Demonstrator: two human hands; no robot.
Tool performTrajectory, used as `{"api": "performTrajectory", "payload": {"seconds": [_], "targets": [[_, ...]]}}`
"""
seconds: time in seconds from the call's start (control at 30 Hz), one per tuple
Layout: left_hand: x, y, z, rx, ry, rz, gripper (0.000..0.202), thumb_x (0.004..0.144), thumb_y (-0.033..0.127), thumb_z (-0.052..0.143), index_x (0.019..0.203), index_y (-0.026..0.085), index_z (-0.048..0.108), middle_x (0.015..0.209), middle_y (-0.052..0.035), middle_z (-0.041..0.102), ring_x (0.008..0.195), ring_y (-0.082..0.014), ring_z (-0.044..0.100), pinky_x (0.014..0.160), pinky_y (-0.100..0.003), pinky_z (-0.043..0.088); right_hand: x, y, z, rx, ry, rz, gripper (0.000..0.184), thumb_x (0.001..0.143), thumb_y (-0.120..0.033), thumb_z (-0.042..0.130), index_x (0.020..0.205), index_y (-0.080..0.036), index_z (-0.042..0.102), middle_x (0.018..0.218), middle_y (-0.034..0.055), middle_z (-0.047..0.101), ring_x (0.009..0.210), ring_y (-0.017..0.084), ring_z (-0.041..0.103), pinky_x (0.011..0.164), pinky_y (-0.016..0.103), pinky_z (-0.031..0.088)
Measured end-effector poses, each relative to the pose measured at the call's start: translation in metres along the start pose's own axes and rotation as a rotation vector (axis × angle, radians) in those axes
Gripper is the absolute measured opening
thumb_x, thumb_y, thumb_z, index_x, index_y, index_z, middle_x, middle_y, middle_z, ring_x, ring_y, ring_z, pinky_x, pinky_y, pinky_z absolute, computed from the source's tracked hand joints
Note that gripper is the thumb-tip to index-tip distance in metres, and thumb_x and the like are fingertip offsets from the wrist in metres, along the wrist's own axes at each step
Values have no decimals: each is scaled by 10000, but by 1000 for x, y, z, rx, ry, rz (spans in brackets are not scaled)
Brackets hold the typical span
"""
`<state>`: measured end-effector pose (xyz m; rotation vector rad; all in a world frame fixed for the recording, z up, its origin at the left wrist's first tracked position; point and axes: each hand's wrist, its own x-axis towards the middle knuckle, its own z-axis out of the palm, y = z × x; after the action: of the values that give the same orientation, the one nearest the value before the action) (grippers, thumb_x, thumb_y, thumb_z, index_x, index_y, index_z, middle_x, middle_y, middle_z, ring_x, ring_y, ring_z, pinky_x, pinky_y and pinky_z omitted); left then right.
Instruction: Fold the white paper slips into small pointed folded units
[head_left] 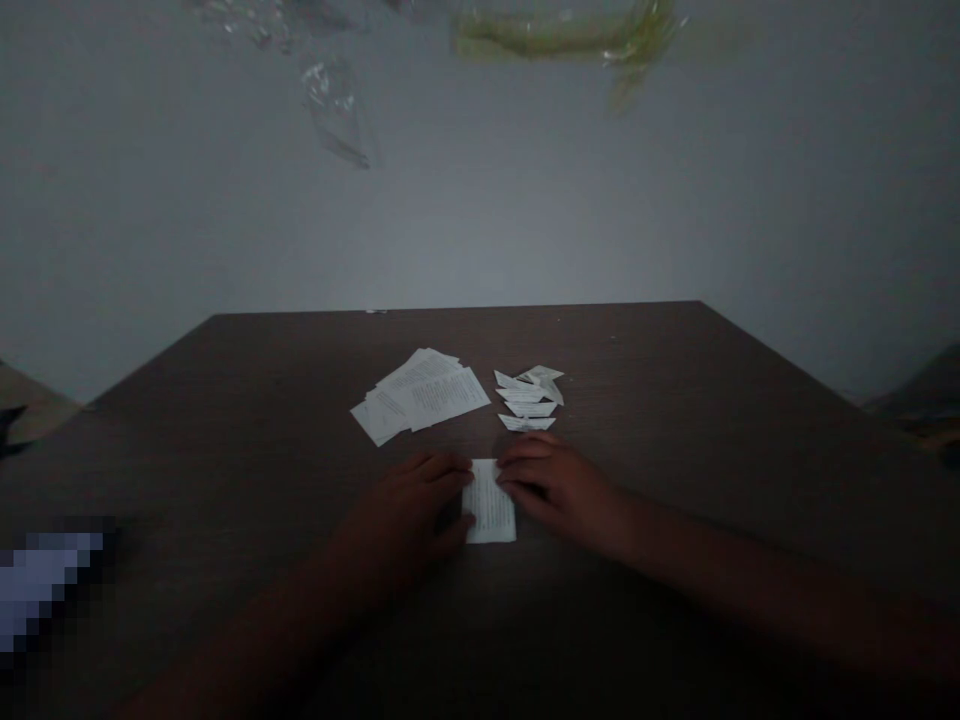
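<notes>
A small white printed paper slip (pixel 491 505) lies on the dark wooden table (pixel 675 400) near its front middle. My left hand (pixel 405 510) rests on the slip's left edge, fingers curled against it. My right hand (pixel 559 485) presses its top right corner with bent fingers. Both hands touch the slip and hold it flat. Just beyond the hands lies a loose pile of printed paper rectangles (pixel 420 395), and to its right a small stack of folded paper pieces (pixel 529 400).
A grey wall (pixel 480 220) stands behind the table, with clear and yellowish plastic (pixel 562 35) hanging near the top. A blurred pixelated patch (pixel 45 580) sits at the left edge. The room is dim.
</notes>
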<state>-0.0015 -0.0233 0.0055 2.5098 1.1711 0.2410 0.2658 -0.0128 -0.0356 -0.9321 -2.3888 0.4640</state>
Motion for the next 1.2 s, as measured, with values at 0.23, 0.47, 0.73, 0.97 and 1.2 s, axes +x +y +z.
{"api": "performTrajectory", "payload": {"seconds": [0.23, 0.47, 0.73, 0.97, 1.2], "targets": [[1, -3, 1, 12, -23, 4, 339, 1024, 237, 716, 1355, 220, 785, 1476, -140, 771, 1373, -389, 711, 1197, -594, 596, -1, 2, -8, -6, -27, 53, 188, 1002, -247, 837, 1189, -222, 844, 1283, 123, 826, 1256, 312, 735, 1146, 531, 576], [1, -3, -3, 20, -22, 6, 337, 1034, 230, 715, 1365, 235, 781, 1454, -120, 776, 1357, -369, 712, 1193, -564, 592, -8, -7, -19, -44, -156, 71, 521, 908, -389, 942, 1368, -196, 791, 1470, 172, 749, 1418, 380, 640, 1226, 586, 511], [-3, -19, -3, -66, -21, 62, 405, 1038, 207, 736, 1442, 220, 755, 1524, -109, 744, 1419, -339, 691, 1238, -565, 565, -10, 1, -21, 8, -116, 17, 504, 904, -467, 978, 1314, -228, 807, 1411, 136, 781, 1366, 362, 668, 1193, 580, 517], [2, -10, 4, -3, -31, 11, 460, 987, 306, 868, 1426, 229, 755, 1558, -122, 739, 1473, -387, 646, 1265, -621, 527, -15, 2, -7, -45, 2, -48, 170, 1041, -314, 836, 1182, -221, 816, 1182, 105, 811, 1168, 316, 707, 1031, 515, 566], [4, 1, 4, 20, -77, -84, 563, 928, 318, 952, 1443, 211, 751, 1605, -129, 713, 1514, -418, 610, 1277, -635, 503, -12, -4, -2, -133, 53, 86, 228, 943, -273, 900, 1126, -230, 770, 1197, 102, 781, 1188, 348, 667, 1034, 529, 542]]}}
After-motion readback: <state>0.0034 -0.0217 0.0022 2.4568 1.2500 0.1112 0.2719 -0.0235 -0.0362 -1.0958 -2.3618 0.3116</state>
